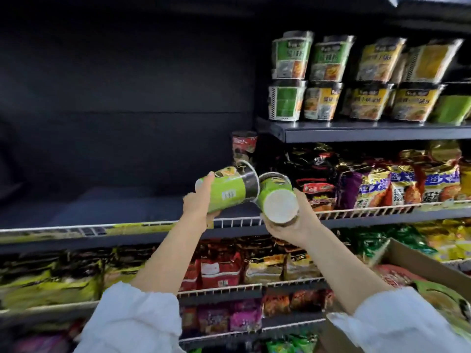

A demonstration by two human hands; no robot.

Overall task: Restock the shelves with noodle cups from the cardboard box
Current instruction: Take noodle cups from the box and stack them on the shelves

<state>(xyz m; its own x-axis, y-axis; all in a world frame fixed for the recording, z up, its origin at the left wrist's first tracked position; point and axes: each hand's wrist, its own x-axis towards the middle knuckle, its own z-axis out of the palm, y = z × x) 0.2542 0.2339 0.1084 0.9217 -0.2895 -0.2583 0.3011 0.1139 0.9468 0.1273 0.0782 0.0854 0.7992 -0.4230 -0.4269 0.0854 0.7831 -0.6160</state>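
My left hand (197,203) grips a green noodle cup (229,187) lying on its side, lid end pointing right. My right hand (293,222) holds a second green noodle cup (277,197) tilted so its pale round base faces me. The two cups touch at their rims, just above the wire front rail of a dark shelf (114,207) whose left part is bare. A red noodle cup (243,145) stands upright at the back of that shelf. The cardboard box (413,261) sits at the lower right with more noodle cups (443,299) inside.
A higher shelf (356,131) on the right carries stacked green and yellow noodle bowls (328,80). Bagged noodle packs (382,184) fill the right of the middle shelf. Lower shelves hold several more packets (221,271) behind white wire rails.
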